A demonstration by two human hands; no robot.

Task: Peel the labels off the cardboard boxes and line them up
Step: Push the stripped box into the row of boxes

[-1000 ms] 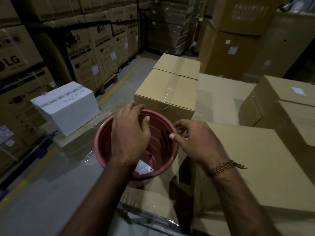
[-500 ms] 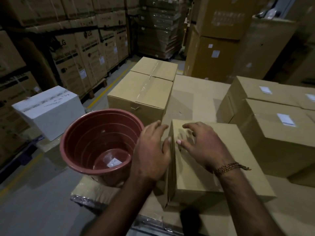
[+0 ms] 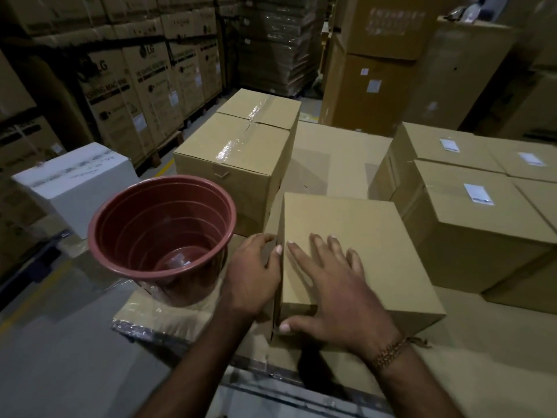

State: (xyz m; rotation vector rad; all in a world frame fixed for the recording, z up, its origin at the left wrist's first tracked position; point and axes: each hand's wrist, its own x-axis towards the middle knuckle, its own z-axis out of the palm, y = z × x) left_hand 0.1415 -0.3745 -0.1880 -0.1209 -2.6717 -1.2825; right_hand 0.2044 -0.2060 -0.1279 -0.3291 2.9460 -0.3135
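A plain cardboard box (image 3: 376,233) stands right in front of me with no label showing on its top. My right hand (image 3: 334,294) lies flat on that top with the fingers spread and the thumb at the near left corner. My left hand (image 3: 256,267) presses against the box's left side, thumb at the top edge. To the right, another box (image 3: 470,230) carries a white label (image 3: 478,193). Two more labels (image 3: 449,145) (image 3: 531,159) sit on boxes behind it. A reddish-brown plastic bucket (image 3: 114,236) at the left holds a peeled label (image 3: 180,258) at its bottom.
Two taped boxes (image 3: 241,152) stand in a row beyond the bucket. A white box (image 3: 78,182) sits at the far left. Tall stacks of printed cartons (image 3: 129,86) line the left aisle, and big cartons (image 3: 373,86) rise behind. Grey floor (image 3: 60,357) lies lower left.
My left hand came out of the bucket and went to the near box's left side. My right hand moved from the box's corner to lie flat on its top. The view shifted right.
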